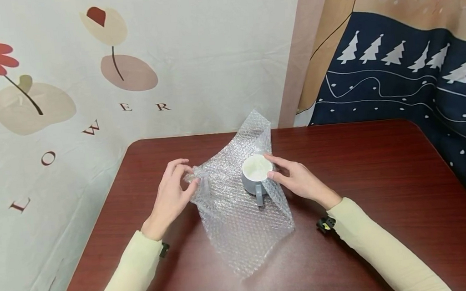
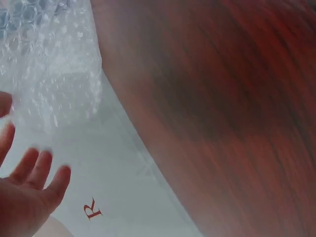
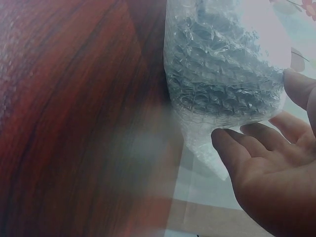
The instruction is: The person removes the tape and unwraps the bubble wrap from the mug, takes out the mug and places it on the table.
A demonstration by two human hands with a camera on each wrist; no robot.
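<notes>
A grey mug with a white inside stands upright on a sheet of bubble wrap, its handle toward the near side. At the sheet's raised left edge my left hand holds the wrap between thumb and index finger; in the left wrist view the other fingers are spread beside it. My right hand grips the mug from the right through a folded-up flap of wrap, thumb in front and fingers behind the rim. Wrap covers the mug's side in the right wrist view.
The dark red-brown wooden table lies under everything. A pale flower-printed cloth hangs behind it and to the left, and a navy cloth with white trees hangs at the right. Dark bands circle both wrists.
</notes>
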